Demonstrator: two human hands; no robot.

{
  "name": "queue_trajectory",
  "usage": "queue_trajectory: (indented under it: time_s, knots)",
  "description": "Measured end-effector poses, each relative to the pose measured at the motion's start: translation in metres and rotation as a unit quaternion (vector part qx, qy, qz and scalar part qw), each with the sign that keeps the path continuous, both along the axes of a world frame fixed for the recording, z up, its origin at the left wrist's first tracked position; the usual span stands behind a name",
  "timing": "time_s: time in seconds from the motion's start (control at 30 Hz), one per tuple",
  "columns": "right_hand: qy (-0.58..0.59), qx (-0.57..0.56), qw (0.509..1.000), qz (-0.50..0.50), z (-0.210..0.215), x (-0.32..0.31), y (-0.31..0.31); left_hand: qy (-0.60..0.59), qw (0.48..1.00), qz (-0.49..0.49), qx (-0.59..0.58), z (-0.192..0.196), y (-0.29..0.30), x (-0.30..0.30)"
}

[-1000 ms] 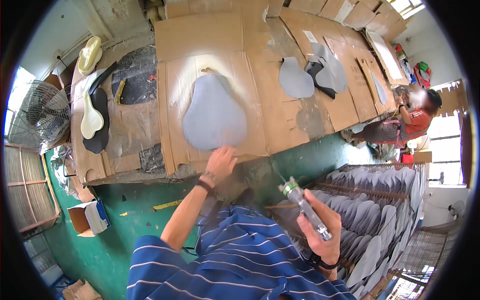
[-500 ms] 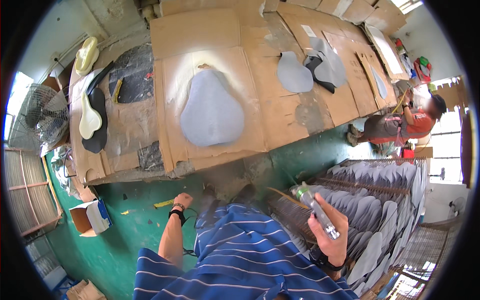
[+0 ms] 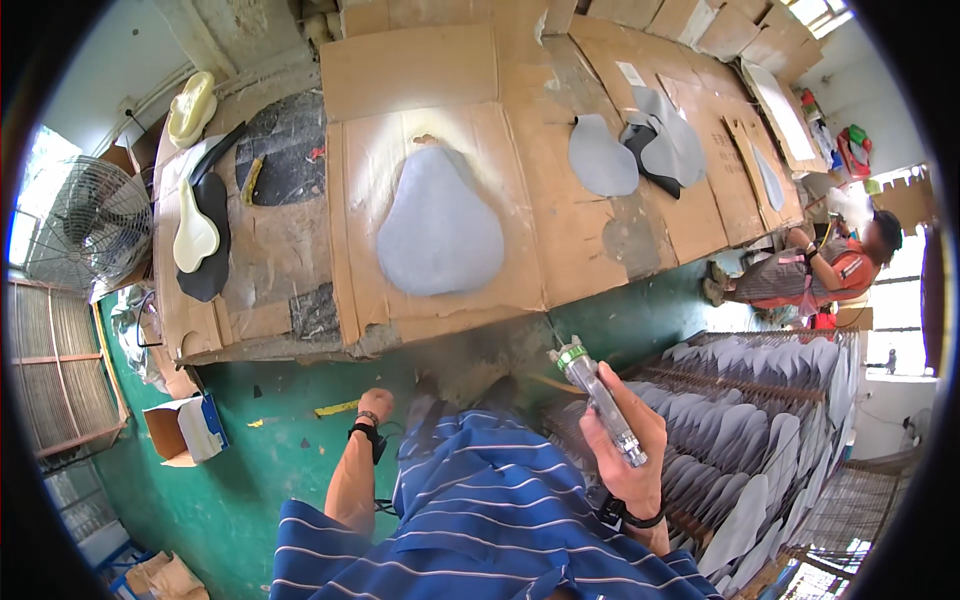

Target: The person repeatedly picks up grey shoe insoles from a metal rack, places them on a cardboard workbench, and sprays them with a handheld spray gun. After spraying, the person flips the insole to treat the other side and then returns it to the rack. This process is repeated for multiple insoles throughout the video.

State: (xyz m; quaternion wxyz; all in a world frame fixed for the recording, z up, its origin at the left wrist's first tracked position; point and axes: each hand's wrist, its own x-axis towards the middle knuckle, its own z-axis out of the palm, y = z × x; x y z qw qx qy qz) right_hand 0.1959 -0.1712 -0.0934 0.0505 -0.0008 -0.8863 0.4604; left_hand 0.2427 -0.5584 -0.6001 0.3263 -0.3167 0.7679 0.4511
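My right hand (image 3: pixel 628 450) is wrapped round a metal spray gun (image 3: pixel 603 400) with a green ring near its front end. The gun is in the air off the front edge of the table, to the right of my body. My left hand (image 3: pixel 376 404) hangs low at my left side, its fingers curled, and nothing shows in it. On the cardboard-covered table (image 3: pixel 570 270) ahead of me lies a grey pear-shaped sheet (image 3: pixel 440 225). Pale residue marks the cardboard around its narrow end.
Cream saddle-shaped forms (image 3: pixel 195 235) and black pieces lie at the table's left. More grey sheets (image 3: pixel 603 155) lie to the right. A rack of hanging grey pieces (image 3: pixel 740 430) stands at my right. A fan (image 3: pixel 95 220), an open box (image 3: pixel 185 430) and another person (image 3: pixel 800 275) are around.
My right hand has brought the spray gun leftward and a little toward the table. My left hand stays low at my side. The whole view has shifted slightly.
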Motion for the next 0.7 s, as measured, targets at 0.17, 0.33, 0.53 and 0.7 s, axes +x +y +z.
queue_trajectory:
  time_s: [0.17,0.33,0.53,0.7]
  knots:
    - [-0.041,0.016,0.998,-0.041,0.009,0.011,0.006,-0.008,1.0,-0.003,0.01,0.001,0.002,-0.011]
    - [-0.036,0.01,0.999,-0.037,0.015,0.017,0.011,-0.072,0.996,-0.04,0.025,0.004,0.006,-0.016]
    - [-0.084,0.034,0.995,-0.041,0.02,0.029,0.02,-0.023,0.999,-0.04,0.011,0.005,0.013,-0.02]
    - [-0.124,0.042,0.99,-0.054,0.019,0.05,0.03,-0.037,0.999,-0.011,0.017,0.004,0.012,-0.018]
